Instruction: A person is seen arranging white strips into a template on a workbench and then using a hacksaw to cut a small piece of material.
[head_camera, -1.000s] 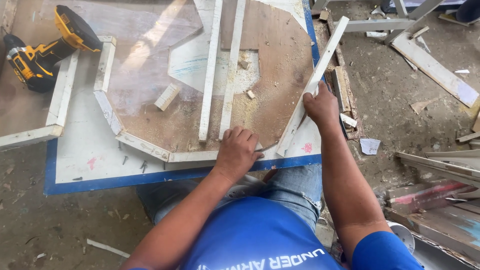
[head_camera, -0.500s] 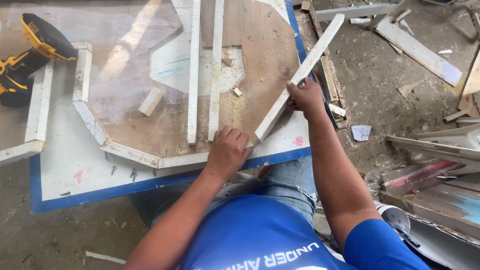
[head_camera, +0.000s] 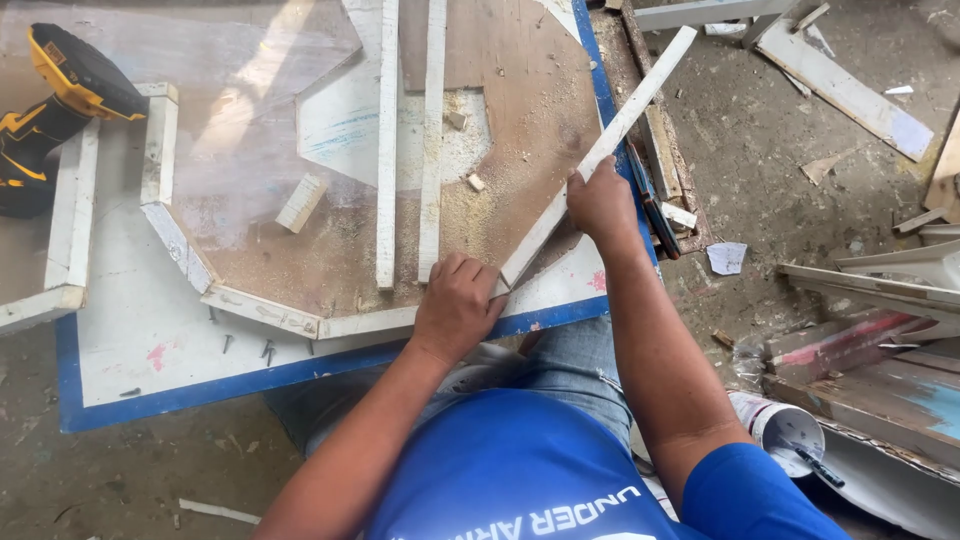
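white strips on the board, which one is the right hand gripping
The long slanted strip running up toward the top right; the right hand grips it partway along. The two upright parallel strips at the middle lie untouched.

1. The left hand (head_camera: 457, 303) lies palm down, fingers curled and pointing toward 12 o'clock, pressing flat.
2. Its bare forearm runs back toward 7 o'clock.
3. The right hand (head_camera: 601, 203) is closed in a grip, knuckles up.
4. Its forearm stretches back toward 5 o'clock, into a blue sleeve.
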